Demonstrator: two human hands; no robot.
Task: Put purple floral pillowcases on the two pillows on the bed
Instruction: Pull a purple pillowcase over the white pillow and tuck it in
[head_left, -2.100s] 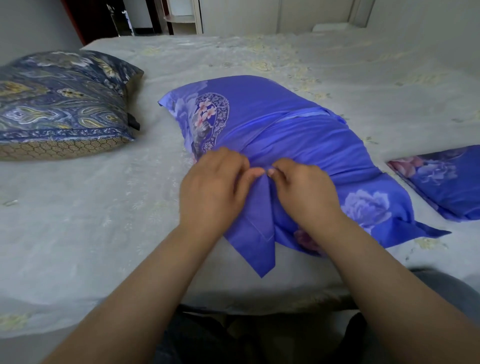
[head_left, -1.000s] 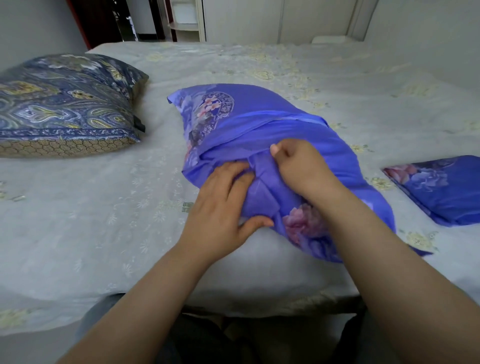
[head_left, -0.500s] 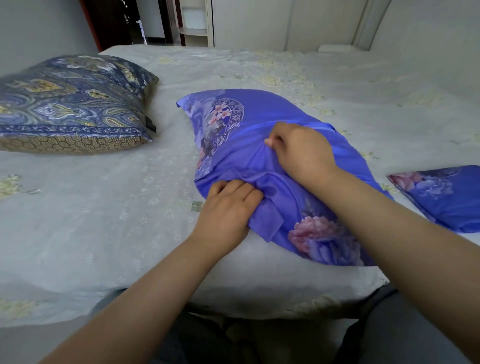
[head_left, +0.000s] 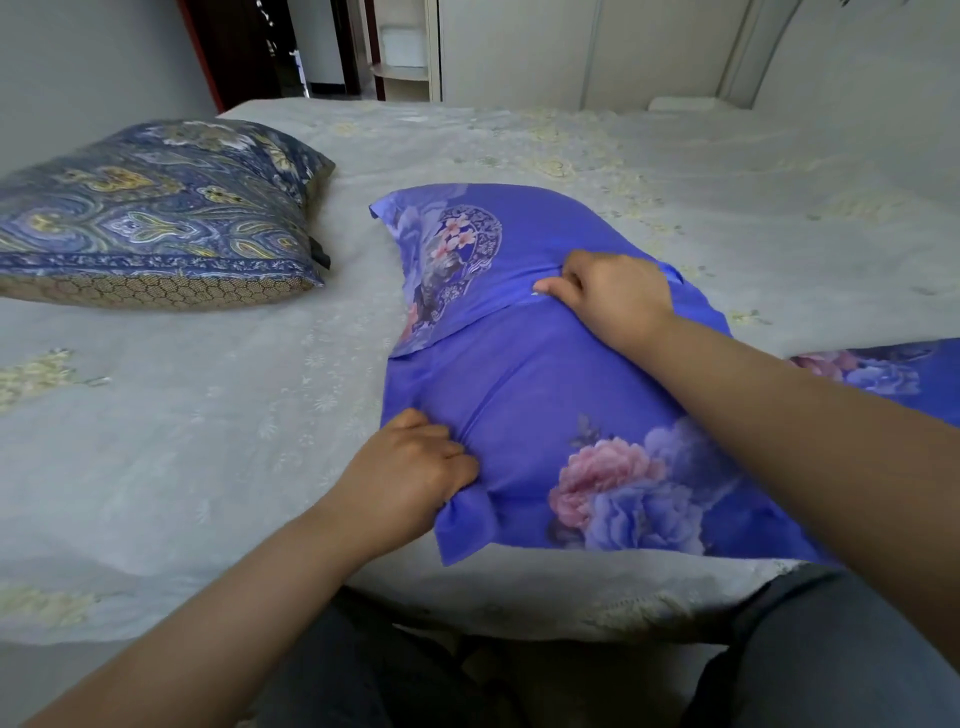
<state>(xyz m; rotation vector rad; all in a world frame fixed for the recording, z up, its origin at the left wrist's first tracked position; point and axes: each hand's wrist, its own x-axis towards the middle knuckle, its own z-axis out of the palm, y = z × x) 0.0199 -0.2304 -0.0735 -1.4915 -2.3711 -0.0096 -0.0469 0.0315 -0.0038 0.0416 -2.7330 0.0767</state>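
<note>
Head view: tucking the flap shut on the first pillow (head_left: 545, 374), mid-bed (head_left: 208, 415) near the front edge. Best to hold the overlap flat and push slack inward, no yanking. Left hand (head_left: 410, 467) fingers bunch cloth at the near corner. Right hand (head_left: 608, 296) fingers curl, pinching the flap seam. Spare case (head_left: 883, 374) lies right; bare pillow (head_left: 150, 218) far left, well apart.
</note>
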